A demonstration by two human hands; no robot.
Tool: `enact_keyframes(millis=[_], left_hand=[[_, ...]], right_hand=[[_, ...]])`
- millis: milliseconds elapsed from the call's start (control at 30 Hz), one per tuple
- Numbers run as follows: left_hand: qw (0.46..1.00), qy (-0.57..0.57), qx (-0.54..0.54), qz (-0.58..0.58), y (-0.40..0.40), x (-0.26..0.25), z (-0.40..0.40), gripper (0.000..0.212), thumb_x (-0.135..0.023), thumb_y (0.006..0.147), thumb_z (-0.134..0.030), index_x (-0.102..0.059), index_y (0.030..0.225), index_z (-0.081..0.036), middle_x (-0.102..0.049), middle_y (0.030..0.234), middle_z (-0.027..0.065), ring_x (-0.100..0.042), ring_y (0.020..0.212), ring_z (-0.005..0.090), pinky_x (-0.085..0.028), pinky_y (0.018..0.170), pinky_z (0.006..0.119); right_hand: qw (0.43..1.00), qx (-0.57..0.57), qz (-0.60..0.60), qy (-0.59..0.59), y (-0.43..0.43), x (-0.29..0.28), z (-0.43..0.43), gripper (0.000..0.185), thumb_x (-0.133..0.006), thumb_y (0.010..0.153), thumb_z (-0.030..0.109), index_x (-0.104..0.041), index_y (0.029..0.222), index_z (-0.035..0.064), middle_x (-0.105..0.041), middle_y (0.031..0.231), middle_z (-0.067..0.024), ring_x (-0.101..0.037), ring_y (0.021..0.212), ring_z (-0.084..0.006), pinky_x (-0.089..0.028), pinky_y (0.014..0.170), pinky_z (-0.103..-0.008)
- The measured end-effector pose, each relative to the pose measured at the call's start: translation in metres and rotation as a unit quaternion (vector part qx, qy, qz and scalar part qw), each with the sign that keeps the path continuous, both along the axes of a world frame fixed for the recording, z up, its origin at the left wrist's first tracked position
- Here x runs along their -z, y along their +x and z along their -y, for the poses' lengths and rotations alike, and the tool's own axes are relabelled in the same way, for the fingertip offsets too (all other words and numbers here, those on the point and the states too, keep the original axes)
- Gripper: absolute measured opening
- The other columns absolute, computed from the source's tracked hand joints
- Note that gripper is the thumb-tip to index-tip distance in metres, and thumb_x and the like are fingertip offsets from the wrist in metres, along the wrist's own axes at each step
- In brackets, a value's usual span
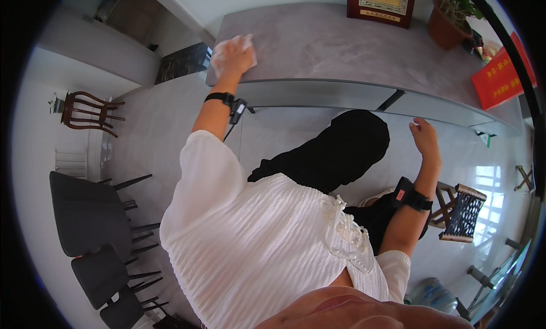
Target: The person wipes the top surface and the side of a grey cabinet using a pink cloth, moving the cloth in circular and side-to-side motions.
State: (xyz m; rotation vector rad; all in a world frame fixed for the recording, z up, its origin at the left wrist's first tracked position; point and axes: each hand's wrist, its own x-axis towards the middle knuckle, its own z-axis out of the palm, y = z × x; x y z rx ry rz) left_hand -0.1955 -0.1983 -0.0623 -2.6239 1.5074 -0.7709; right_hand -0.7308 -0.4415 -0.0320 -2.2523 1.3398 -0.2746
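My left hand (239,55) presses a pale pink cloth (218,58) onto the left end of a grey stone-patterned tabletop (307,43). The fingers are spread over the cloth and look slightly blurred. My right hand (425,137) hangs in the air just off the table's front edge. Nothing is in it, and its fingers are loosely bent with the thumb apart. Grey drawer fronts (315,93) run below the tabletop.
A framed plaque (379,7), a potted plant (448,28) and a red paper bag (503,77) with writing stand on the table. Dark chairs (91,214) and a wooden stool (91,114) are at left. At right are a folding stool (463,214) and a water bottle (433,295).
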Motion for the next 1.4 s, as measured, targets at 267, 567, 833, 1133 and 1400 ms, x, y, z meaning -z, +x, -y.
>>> enact_keyframes(millis=[267,567,833,1133,1400], left_hand=[[0.97,0.025,-0.029,-0.238,-0.133,0.007,0.103,0.055,-0.032,0.093,-0.045,-0.024,0.144,-0.025,-0.018,0.149,0.0081,-0.01,0.138,0.0354,-0.011,0.098,0.072],[0.894,0.051,0.387,-0.218,-0.29,0.011,0.264,0.051,-0.04,0.09,-0.046,-0.038,0.138,-0.03,-0.031,0.145,0.0042,-0.021,0.137,0.0251,-0.017,0.098,0.068],[0.99,0.059,0.025,-0.123,-0.141,-0.064,0.154,0.038,-0.039,0.092,-0.029,-0.049,0.128,-0.026,-0.053,0.126,0.0017,-0.048,0.12,0.0299,-0.043,0.095,0.045],[0.97,0.052,-0.162,-0.171,0.006,0.037,0.026,0.051,-0.041,0.091,-0.04,-0.036,0.138,-0.021,-0.028,0.144,0.0122,-0.02,0.135,0.0298,-0.022,0.102,0.057],[0.92,0.086,0.344,-0.168,-0.254,0.012,0.21,0.054,-0.042,0.089,-0.046,-0.035,0.14,-0.028,-0.03,0.145,0.0043,-0.019,0.136,0.0274,-0.019,0.098,0.066]], right_hand=[[1.0,-0.009,0.005,0.011,0.017,-0.002,-0.006,0.036,-0.061,0.083,0.024,-0.061,0.11,-0.0004,-0.065,0.091,-0.0199,-0.062,0.087,-0.0351,-0.048,0.077,-0.0402],[0.999,0.004,-0.001,0.035,0.006,0.002,0.0,0.039,-0.062,0.082,0.025,-0.06,0.11,-0.0017,-0.065,0.097,-0.0223,-0.062,0.092,-0.0358,-0.048,0.081,-0.0407],[0.998,0.042,-0.036,0.026,-0.027,0.004,0.006,0.039,-0.061,0.082,0.025,-0.06,0.111,-0.0016,-0.064,0.101,-0.0233,-0.06,0.097,-0.0367,-0.047,0.083,-0.041],[0.999,-0.023,-0.015,0.026,0.011,-0.009,-0.019,0.041,-0.061,0.083,0.027,-0.058,0.112,-0.0003,-0.062,0.105,-0.0235,-0.058,0.1,-0.0392,-0.046,0.085,-0.0439],[0.998,-0.04,-0.011,0.05,0.015,-0.002,-0.009,0.041,-0.061,0.083,0.027,-0.059,0.111,-0.0017,-0.062,0.105,-0.025,-0.058,0.101,-0.0392,-0.046,0.085,-0.0438]])
